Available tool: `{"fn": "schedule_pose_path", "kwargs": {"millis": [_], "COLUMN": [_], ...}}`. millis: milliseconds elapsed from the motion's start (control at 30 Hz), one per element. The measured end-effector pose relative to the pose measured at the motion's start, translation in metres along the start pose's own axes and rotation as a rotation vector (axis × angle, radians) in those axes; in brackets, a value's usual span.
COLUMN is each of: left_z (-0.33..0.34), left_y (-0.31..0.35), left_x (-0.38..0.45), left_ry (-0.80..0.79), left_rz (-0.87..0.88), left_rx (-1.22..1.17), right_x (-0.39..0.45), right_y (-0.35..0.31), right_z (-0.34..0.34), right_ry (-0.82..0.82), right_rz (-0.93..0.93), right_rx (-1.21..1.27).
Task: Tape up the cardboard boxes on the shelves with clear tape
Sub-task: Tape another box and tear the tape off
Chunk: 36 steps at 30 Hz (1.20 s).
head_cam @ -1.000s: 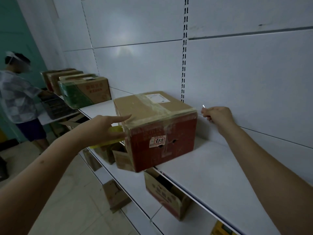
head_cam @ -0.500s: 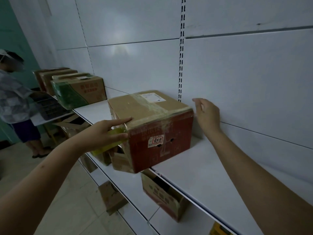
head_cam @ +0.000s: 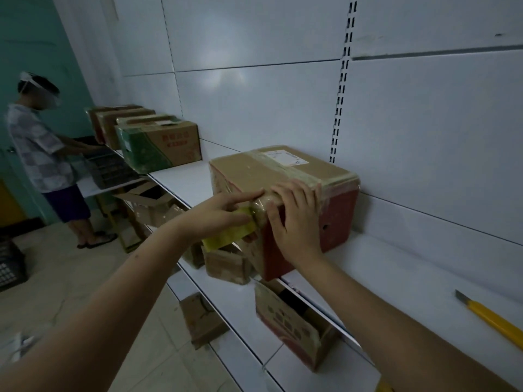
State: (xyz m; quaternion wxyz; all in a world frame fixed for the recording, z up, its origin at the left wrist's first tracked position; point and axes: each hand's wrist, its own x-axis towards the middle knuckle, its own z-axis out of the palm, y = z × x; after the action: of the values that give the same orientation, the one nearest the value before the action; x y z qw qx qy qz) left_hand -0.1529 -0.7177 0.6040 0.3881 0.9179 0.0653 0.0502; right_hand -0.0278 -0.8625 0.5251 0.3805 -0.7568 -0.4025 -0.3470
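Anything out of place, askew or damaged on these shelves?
Yes. The red box sits skewed, one corner past the shelf edge, its old tape wrinkled. A yellow knife lies loose on the shelf, blade out. On the lower shelf an open box has crumpled flaps.

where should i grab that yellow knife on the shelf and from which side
Grip the yellow utility knife by its long yellow handle, coming down from above. It lies flat on the shelf, grey blade tip pointing away toward the box, so stay off that far end.
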Motion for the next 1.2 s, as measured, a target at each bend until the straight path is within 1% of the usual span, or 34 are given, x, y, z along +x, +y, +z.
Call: {"fn": "schedule_pose_path", "kwargs": {"millis": [133,200,233,300,367,433,500,567,633,767,833,867,900,967,1000,1033,1100,1133,1167,1200], "left_z": [0.013,0.029,0.039,0.053,0.055,0.051,0.05,0.056,0.063,0.068,0.072,0.074,0.076,0.078,0.078,0.079,0.079,0.08,0.082,0.085], "left_y": [0.011,0.021,0.024,0.021,0.015,0.013,0.017,0.024,0.029,0.024,0.017,0.016,0.017,0.018,0.018,0.015,0.001,-0.011,-0.027,-0.044], "left_x": [0.011,0.02,0.024,0.029,0.028,0.022,0.015,0.013,0.015,0.019,0.022,0.024,0.027,0.031,0.034,0.037,0.045,0.054,0.069,0.084], "left_ry": [0.014,0.001,0.006,0.06,0.124,0.193,0.287,0.34,0.342,0.333,0.32,0.32,0.325,0.323,0.31,0.291,0.266,0.278,0.286,0.281], "left_rz": [0.042,0.045,0.048,0.064,0.044,0.004,-0.026,-0.074,-0.11,-0.135,-0.181,-0.175,-0.149,-0.12,-0.13,-0.147,-0.198,-0.197,-0.188,-0.184], "left_rx": [0.095,0.084,0.068,0.018,-0.107,-0.197,-0.196,-0.16,-0.091,0.173,0.228,0.241,0.259,0.243,0.181,0.11,0.006,-0.01,-0.008,0.014], "right_x": [0.012,0.019,0.02,0.017,0.012,0.01,0.008,0.006,0.007,0.009,0.006,0.004,0.004,0.006,0.002,-0.007,-0.038,-0.059,-0.081,-0.103], "right_y": [0.015,0.032,0.041,0.054,0.06,0.059,0.054,0.05,0.05,0.047,0.042,0.038,0.036,0.035,0.04,0.047,0.068,0.082,0.095,0.107], "right_z": [-0.006,-0.008,-0.01,-0.015,-0.016,-0.012,-0.007,-0.007,-0.009,-0.014,-0.016,-0.018,-0.021,-0.035,-0.046,-0.059,-0.097,-0.121,-0.146,-0.17], "right_ry": [-0.049,-0.057,-0.089,-0.161,-0.183,-0.162,-0.127,-0.103,-0.083,-0.066,-0.056,-0.06,-0.098,-0.271,-0.346,-0.367,-0.306,-0.295,-0.329,-0.399], "right_rz": [-0.021,-0.031,-0.051,-0.127,-0.188,-0.182,-0.145,-0.131,-0.152,-0.179,-0.161,-0.135,-0.099,-0.027,-0.012,-0.001,0.101,0.198,0.325,0.475], "right_rx": [-0.139,-0.204,-0.218,-0.224,-0.216,-0.191,-0.178,-0.173,-0.167,-0.169,-0.168,-0.149,-0.107,-0.038,-0.069,-0.157,-0.373,-0.507,-0.646,-0.765]}}
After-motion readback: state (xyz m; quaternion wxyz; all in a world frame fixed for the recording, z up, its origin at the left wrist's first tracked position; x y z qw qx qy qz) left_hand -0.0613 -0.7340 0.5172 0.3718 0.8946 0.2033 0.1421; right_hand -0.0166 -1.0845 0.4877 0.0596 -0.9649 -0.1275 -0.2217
